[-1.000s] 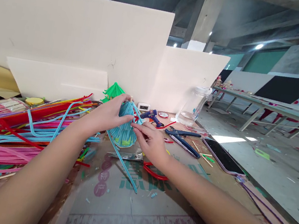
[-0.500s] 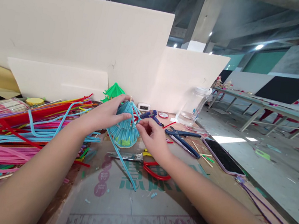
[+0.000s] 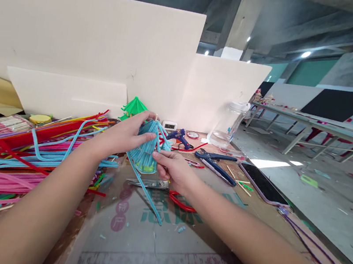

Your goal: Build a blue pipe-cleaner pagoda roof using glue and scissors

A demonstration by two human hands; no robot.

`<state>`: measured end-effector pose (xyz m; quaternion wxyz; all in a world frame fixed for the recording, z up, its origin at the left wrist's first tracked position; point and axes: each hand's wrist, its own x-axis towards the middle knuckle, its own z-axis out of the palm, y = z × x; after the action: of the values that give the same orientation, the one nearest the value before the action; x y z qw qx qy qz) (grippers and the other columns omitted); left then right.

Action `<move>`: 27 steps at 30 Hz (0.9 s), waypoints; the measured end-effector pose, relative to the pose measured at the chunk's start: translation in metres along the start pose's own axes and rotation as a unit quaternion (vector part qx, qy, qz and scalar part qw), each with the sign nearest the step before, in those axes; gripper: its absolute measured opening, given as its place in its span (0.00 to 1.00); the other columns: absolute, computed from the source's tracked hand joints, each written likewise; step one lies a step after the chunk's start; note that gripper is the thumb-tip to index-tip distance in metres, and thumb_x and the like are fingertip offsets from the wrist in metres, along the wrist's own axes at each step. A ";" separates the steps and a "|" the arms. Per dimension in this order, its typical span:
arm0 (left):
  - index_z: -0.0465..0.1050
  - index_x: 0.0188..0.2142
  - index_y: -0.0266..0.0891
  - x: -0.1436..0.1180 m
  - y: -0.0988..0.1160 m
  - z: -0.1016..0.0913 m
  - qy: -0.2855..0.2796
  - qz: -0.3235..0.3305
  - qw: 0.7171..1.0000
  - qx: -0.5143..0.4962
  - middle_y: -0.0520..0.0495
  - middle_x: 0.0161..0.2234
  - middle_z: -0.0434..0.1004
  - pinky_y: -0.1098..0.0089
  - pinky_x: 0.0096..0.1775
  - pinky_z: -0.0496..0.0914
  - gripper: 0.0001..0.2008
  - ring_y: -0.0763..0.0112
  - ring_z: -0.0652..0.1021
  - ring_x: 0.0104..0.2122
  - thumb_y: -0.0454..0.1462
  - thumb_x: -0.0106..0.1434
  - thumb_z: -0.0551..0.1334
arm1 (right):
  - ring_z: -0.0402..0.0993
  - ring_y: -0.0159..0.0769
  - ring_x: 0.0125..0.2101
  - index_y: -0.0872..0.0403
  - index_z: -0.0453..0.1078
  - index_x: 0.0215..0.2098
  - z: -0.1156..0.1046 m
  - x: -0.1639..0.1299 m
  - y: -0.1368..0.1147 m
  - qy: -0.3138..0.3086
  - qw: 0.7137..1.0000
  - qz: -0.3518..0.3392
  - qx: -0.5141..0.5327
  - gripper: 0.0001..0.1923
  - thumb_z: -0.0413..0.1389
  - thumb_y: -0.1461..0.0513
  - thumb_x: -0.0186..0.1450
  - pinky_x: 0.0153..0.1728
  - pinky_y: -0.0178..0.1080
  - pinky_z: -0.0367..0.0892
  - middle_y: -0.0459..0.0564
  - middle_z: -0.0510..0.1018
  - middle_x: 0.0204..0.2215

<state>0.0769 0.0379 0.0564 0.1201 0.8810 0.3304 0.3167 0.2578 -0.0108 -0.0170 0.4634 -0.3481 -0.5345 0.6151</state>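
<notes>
A cone-shaped model roof (image 3: pixel 146 156) covered in light blue pipe cleaners stands upright, with a stick tip poking out at its top. My left hand (image 3: pixel 131 134) wraps its upper left side, thumb in front and fingers behind. At the right side of the cone, my right hand (image 3: pixel 177 170) is closed, thumb and forefinger pinching at a blue strand; the fingertips partly hide it. A long blue pipe cleaner (image 3: pixel 144 195) trails from the cone's lower left toward me. Scissors (image 3: pixel 154 184) with red and yellow handles lie just below, partly covered by my right hand.
Heaped pipe cleaners (image 3: pixel 34 158) fill the left side. Behind stand a green model roof (image 3: pixel 134 106), a small digital clock (image 3: pixel 169 125) and a glue gun (image 3: pixel 180 138). To the right are blue-handled pliers (image 3: pixel 217 167), a phone (image 3: pixel 264 184) and a clear jug (image 3: pixel 227 124).
My right hand has moved down and left, closer against the cone, uncovering more of the glue gun and hiding the yellow scissor handle. My left hand has stayed on the cone.
</notes>
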 end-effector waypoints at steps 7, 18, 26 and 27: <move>0.61 0.57 0.40 0.000 -0.001 -0.001 -0.003 0.012 1.000 0.003 0.42 0.57 0.68 0.57 0.57 0.64 0.24 0.56 0.71 0.55 0.45 0.63 0.58 | 0.48 0.22 0.11 0.56 0.69 0.31 0.004 -0.002 0.002 -0.023 0.999 0.011 0.044 0.15 0.63 0.53 0.57 0.15 0.30 0.46 0.35 0.61 0.10; 0.60 0.62 0.38 0.004 -0.021 0.004 0.029 -0.043 0.998 -0.018 0.41 0.61 0.66 0.56 0.59 0.63 0.28 0.55 0.70 0.57 0.46 0.66 0.53 | 0.66 0.27 0.20 0.57 0.76 0.40 -0.056 0.003 -0.051 -0.094 0.921 0.005 -0.379 0.18 0.58 0.52 0.62 0.23 0.32 0.62 0.44 0.75 0.21; 0.62 0.62 0.39 0.005 -0.027 0.008 0.064 -0.067 0.995 -0.045 0.41 0.61 0.65 0.56 0.58 0.63 0.32 0.55 0.70 0.57 0.51 0.62 0.58 | 0.75 0.36 0.35 0.50 0.76 0.47 -0.073 -0.008 -0.067 -0.168 0.731 0.019 -0.661 0.15 0.55 0.55 0.64 0.32 0.33 0.63 0.49 0.80 0.38; 0.62 0.62 0.40 0.006 -0.029 0.010 0.069 -0.068 0.994 -0.046 0.41 0.61 0.66 0.56 0.58 0.64 0.32 0.55 0.70 0.57 0.51 0.62 0.59 | 0.75 0.36 0.35 0.50 0.75 0.48 -0.072 -0.006 -0.065 -0.179 0.707 0.029 -0.683 0.16 0.56 0.56 0.64 0.31 0.33 0.63 0.50 0.80 0.38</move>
<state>0.0718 0.0633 0.0395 0.1585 0.8260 0.3825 0.3825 0.3394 0.0080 0.0331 -0.0236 -0.4686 -0.8710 0.1460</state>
